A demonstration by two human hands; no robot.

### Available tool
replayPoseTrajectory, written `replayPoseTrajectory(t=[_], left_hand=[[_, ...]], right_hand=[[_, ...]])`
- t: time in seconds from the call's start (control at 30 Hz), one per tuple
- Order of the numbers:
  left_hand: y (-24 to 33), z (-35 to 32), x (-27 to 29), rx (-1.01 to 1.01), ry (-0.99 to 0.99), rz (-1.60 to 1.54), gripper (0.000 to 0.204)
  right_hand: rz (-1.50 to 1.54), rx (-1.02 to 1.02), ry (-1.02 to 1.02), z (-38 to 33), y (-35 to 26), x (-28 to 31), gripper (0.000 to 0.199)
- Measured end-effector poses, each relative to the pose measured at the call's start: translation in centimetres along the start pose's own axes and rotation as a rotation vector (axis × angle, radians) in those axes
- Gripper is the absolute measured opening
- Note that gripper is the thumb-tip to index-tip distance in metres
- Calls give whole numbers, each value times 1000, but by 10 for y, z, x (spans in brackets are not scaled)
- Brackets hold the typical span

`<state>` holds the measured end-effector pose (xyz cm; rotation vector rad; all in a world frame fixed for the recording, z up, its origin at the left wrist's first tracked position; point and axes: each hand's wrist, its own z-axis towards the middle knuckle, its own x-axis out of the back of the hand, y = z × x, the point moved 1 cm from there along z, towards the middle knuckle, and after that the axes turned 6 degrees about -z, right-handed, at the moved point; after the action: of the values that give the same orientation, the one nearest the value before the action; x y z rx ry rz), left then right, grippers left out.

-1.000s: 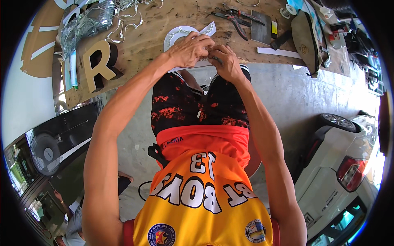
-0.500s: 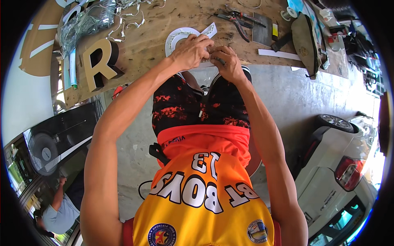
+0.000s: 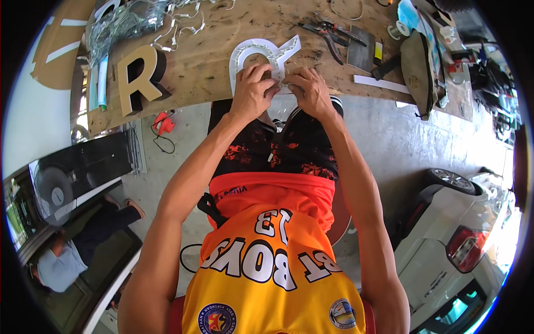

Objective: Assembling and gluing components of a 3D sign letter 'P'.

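Observation:
A white letter-shaped panel (image 3: 256, 42) lies at the near edge of the wooden table, with a string of small white light modules (image 3: 273, 53) laid along its strokes. My left hand (image 3: 255, 92) is over the panel's near part, fingers curled and thumb tip pressed toward the index finger. Just to its right, my right hand (image 3: 310, 91) bends its fingers inward, thumb and index closed in a pinch. The fingertips of both hands nearly meet over the panel's near end. Whatever they pinch is too small to make out.
A tan letter-shaped block with dark sides (image 3: 138, 78) stands at left, near a clear plastic bag (image 3: 125, 33) and loose light modules (image 3: 181, 25). Pliers (image 3: 329, 42), a dark flat plate (image 3: 361, 51), a white strip (image 3: 384, 83) and a khaki pouch (image 3: 418, 69) lie at right.
My left hand has drawn back toward me and left, uncovering more of the panel and its lights. My right hand stays close by, still pinching. The view has shifted slightly.

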<state>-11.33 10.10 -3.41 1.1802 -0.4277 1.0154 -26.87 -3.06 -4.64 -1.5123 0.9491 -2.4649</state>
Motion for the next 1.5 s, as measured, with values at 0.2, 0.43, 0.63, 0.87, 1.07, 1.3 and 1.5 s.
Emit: replayPoseTrajectory(t=[0.2, 0.43, 0.63, 0.87, 1.07, 1.3, 1.5], left_hand=[[1, -8, -3, 18, 89, -6, 12], [-6, -7, -9, -74, 115, -121, 10], [-11, -8, -14, -96, 90, -134, 10], [-10, -5, -12, -121, 154, -144, 10], [-9, -7, -10, -46, 138, -219, 10], [-9, -6, -12, -16, 122, -245, 9], [-12, -9, -12, 27, 91, -267, 11]], right_hand=[[-35, 58, -201, 15, -2, 14, 24], [15, 35, -319, 29, -1, 20, 25], [54, 29, -385, 37, 3, 14, 22], [-126, 89, -505, 48, -1, 13, 18], [18, 130, -303, 35, -8, 15, 17], [-76, 51, -285, 35, -14, 12, 15], [-217, -13, -363, 44, -19, 17, 17]])
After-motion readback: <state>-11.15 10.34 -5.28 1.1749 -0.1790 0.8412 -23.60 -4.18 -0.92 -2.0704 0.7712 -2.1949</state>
